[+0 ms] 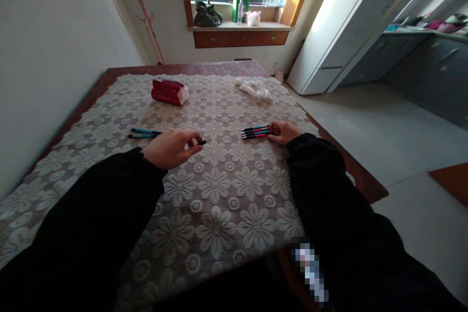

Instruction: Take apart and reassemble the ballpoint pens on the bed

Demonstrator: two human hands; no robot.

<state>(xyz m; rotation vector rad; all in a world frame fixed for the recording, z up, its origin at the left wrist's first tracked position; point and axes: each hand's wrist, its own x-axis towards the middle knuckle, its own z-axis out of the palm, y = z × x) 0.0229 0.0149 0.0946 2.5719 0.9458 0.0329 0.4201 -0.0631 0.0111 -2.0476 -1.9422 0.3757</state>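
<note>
My left hand [171, 148] is above the left-middle of the table, thumb and fingers pinched on a small black piece [202, 143], perhaps a pen cap. Beside that hand lie blue-and-black pens [143, 133], their right ends hidden behind it. Over on the right, several pens [255, 132] in black, blue and red lie side by side with their tips pointing left. My right hand [285, 132] has its fingers closed around the right ends of these pens, which rest on the cloth.
A floral lace tablecloth [216, 228] covers most of the brown table. Toward the back are a red-and-white packet [168, 91] and a crumpled white plastic bag [255, 90]. Beyond stand a windowsill with bags, a white refrigerator [336, 34] and a kitchen counter [424, 56].
</note>
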